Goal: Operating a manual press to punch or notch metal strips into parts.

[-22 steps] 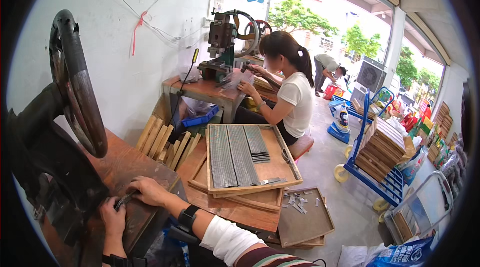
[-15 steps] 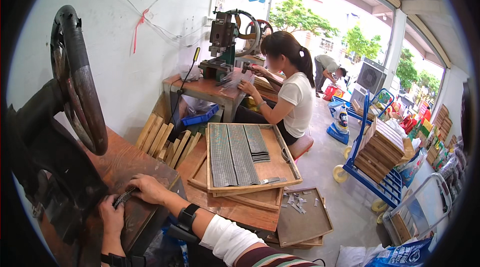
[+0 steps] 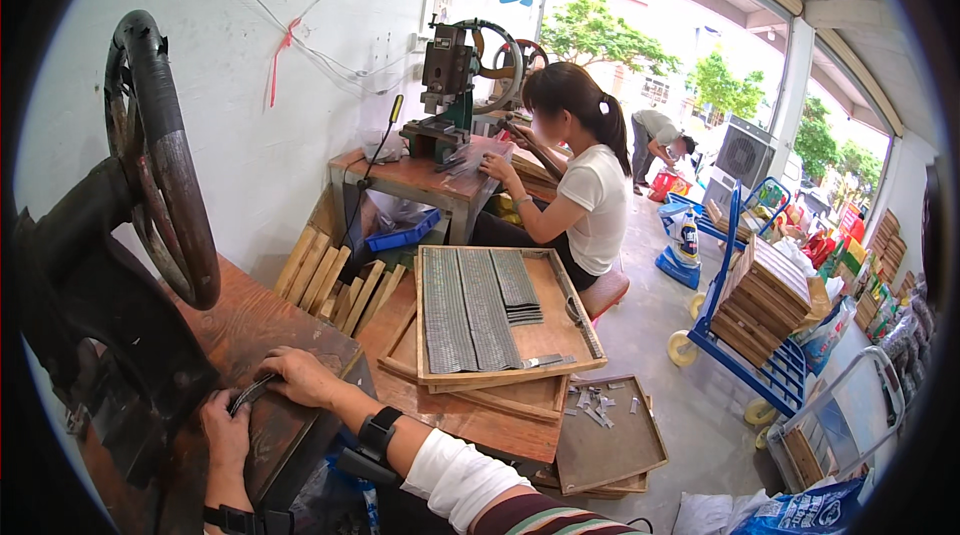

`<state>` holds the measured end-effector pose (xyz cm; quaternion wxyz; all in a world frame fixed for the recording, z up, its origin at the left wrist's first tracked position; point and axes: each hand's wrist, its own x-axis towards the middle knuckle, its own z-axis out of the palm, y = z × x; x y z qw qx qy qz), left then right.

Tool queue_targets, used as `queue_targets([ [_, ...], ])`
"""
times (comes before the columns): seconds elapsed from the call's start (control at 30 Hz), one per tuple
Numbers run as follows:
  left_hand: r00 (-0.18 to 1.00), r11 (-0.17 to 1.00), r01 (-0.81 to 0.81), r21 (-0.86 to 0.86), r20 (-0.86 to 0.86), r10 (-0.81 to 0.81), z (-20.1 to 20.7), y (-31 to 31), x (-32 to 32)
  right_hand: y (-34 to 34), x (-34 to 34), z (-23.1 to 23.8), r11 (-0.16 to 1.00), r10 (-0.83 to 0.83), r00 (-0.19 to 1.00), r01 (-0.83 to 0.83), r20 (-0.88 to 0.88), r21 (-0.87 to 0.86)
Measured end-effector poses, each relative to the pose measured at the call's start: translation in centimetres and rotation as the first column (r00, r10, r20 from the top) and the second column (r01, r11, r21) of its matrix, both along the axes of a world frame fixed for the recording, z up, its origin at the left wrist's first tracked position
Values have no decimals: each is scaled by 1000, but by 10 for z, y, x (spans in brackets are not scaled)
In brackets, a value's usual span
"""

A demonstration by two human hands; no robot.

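A narrow, dark, slightly curved strip (image 3: 252, 394) with a shiny edge spans the gap between my two hands, low over the worn wooden bench (image 3: 300, 335). My left hand (image 3: 226, 427) has its fingers closed on the strip's near end, beside the base of the black hand press (image 3: 130, 335). At the far end my right hand (image 3: 300, 378) pinches it, with the wrist bent over the bench. Much of the strip is covered by my fingers, so its exact kind cannot be made out.
Right of the bench, a wooden tray (image 3: 575, 340) holds rows of grey ribbed strips (image 3: 482, 310). A lower tray (image 3: 610, 450) carries small loose pieces. A co-worker (image 3: 590, 195) sits at another press (image 3: 450, 85). A blue trolley (image 3: 740, 335) bears stacked wooden trays (image 3: 752, 295).
My hands stay almost in place, still holding the strip. The co-worker's far hand and the tool in it have shifted slightly. The whole view has moved very little.
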<state>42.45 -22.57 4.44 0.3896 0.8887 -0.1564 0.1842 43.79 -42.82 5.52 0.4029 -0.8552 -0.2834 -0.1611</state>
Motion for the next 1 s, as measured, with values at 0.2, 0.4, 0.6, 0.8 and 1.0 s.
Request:
queue_targets([
  [0.2,1000,1000,-5,-22,-12,5,1,-2,-1,0,1,-1,1000,4,1000,-4,2,-2],
  [0.4,999,999,-36,37,28,35,0,-3,-1,0,1,-1,1000,6,1000,-6,22,4],
  [0.6,998,997,-54,52,41,52,2,-4,-1,1,0,0,1000,-12,1000,12,2,-6],
  [0.8,998,997,-56,47,26,55,3,-4,-2,1,0,1,1000,-8,1000,8,2,-6],
  [1.0,999,999,-34,39,28,32,0,-1,0,1,-1,3,1000,-12,1000,11,-11,-10],
])
